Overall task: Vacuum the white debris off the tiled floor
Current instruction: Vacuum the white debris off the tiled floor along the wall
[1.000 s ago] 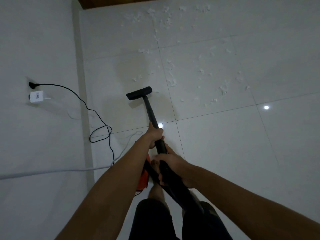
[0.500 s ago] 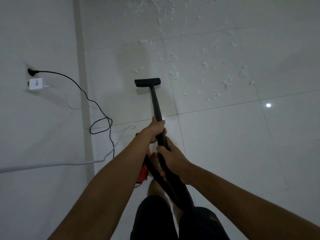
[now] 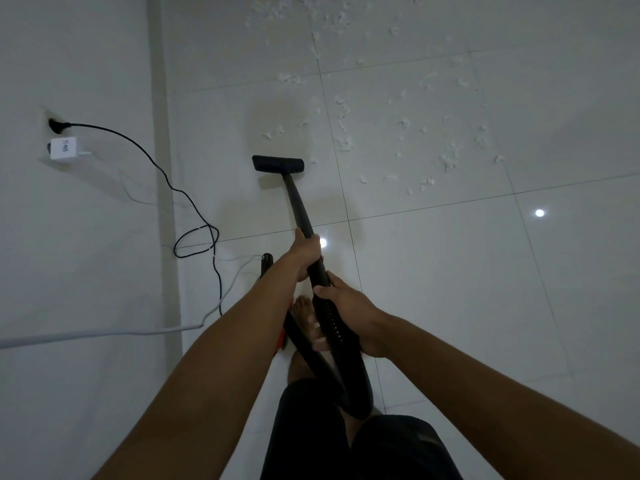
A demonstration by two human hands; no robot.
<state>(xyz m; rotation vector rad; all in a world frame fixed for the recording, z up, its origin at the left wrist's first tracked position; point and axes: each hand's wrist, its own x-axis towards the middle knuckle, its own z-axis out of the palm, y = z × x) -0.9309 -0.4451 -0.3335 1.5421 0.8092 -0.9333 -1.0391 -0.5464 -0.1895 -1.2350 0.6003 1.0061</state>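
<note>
Left hand (image 3: 306, 254) grips the wand (image 3: 298, 206); right hand (image 3: 349, 313), just behind it, grips the hose (image 3: 331, 318). Nozzle (image 3: 278, 164) rests on the floor (image 3: 450, 271) ahead, debris (image 3: 446, 159) beyond.

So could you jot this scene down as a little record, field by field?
Setting: white tiled floor beside a wall
Tool: black vacuum nozzle on a wand, down at the floor
Left hand: grips the wand, farther out
Right hand: grips the ribbed hose, nearer the body
Debris: white debris scattered ahead and right of the nozzle
Cord: black cord plugged into a wall socket
</note>
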